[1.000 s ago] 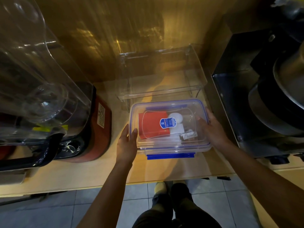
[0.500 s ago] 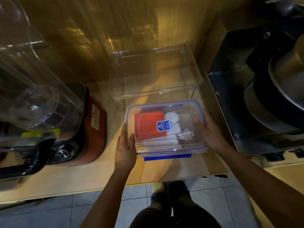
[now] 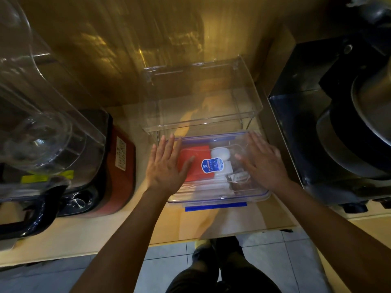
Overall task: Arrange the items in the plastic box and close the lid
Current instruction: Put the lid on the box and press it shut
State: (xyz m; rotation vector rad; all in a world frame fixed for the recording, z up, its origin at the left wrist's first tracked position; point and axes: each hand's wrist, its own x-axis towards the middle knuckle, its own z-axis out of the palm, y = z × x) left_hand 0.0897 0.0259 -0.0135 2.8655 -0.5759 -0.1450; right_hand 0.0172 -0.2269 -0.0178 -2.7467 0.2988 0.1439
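Your left hand (image 3: pixel 166 166) and right hand (image 3: pixel 262 163) both lie flat, palms down, fingers spread and pointing away from you, forearms reaching forward side by side.

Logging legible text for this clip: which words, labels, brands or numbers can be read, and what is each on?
No text reads clearly.
Blue-and-white oval sticker on the clear plastic box lid: print too small.
White rectangular label on the red-and-black blender base: rows of characters, blurred.
Yellow strip label on the clear blender cover: nothing legible.
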